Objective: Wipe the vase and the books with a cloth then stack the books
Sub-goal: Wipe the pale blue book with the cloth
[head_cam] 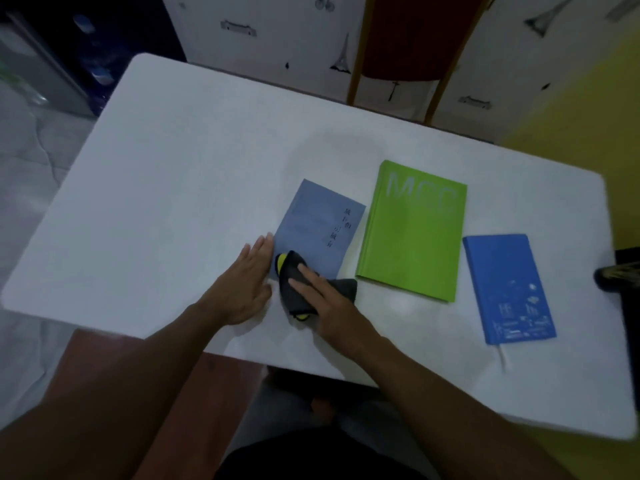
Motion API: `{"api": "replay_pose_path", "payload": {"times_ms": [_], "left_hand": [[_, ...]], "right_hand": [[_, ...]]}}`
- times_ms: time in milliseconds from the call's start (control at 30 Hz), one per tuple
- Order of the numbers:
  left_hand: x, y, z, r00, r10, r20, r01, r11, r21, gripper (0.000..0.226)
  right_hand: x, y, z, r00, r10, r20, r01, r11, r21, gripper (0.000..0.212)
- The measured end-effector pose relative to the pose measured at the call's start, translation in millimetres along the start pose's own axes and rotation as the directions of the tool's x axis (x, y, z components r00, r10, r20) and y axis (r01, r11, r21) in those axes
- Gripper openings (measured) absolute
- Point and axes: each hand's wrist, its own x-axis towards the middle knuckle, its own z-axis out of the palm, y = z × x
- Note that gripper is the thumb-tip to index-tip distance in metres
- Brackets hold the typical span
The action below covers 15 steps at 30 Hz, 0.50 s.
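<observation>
Three books lie flat on the white table point(173, 174): a grey-blue book point(318, 226) with dark characters, a larger green book point(414, 233) to its right, and a bright blue notebook point(507, 289) further right. My right hand point(325, 303) presses a dark grey cloth with yellow trim point(298, 289) onto the near corner of the grey-blue book. My left hand point(246, 282) lies flat on the table, fingers against that book's left edge. No vase is in view.
A red chair with a wooden frame point(405, 39) stands beyond the table's far edge, in front of white cabinets. A dark object point(620, 271) pokes in at the right edge. A brown seat point(138, 375) shows below the table's near edge.
</observation>
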Motion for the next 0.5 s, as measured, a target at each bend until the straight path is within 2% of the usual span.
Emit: {"api": "replay_pose_path", "payload": {"times_ms": [67,133,200,267,367,433,500], "left_hand": [[-4.2,21.4,-3.1,0.993,0.104,-0.052,-0.106,0.994,-0.033,0.098],[-5.1,54.6,-2.0,0.973,0.216,-0.083,-0.221,0.973,-0.059,0.104],[-2.4,79.4,5.6,0.962,0.253,-0.102,-0.262,0.961,-0.087,0.106],[3.9,108.2,16.5,0.955,0.261,-0.138,-0.272,0.96,-0.064,0.1],[22.1,140.2,26.5,0.967,0.195,-0.164,-0.193,0.981,0.024,0.076],[30.8,159.4,28.2,0.981,0.167,-0.096,-0.157,0.982,0.107,0.068],[35.0,172.6,29.9,0.985,0.169,-0.021,-0.16,0.962,0.221,0.065]], "right_hand": [[-8.1,6.0,-17.2,0.998,0.05,0.044,-0.051,0.999,0.014,0.078],[-13.4,8.9,-39.0,0.99,0.11,0.087,-0.114,0.993,0.042,0.074],[-8.4,9.2,-54.2,0.976,0.182,0.119,-0.195,0.975,0.104,0.067],[-12.5,6.5,-74.4,0.955,0.271,0.121,-0.288,0.946,0.148,0.055],[-21.9,8.5,-95.7,0.912,0.38,0.157,-0.405,0.896,0.184,0.043],[-31.3,15.1,-106.9,0.894,0.41,0.18,-0.443,0.869,0.221,0.044],[-43.2,23.3,-118.5,0.875,0.419,0.242,-0.464,0.869,0.173,0.054]]}}
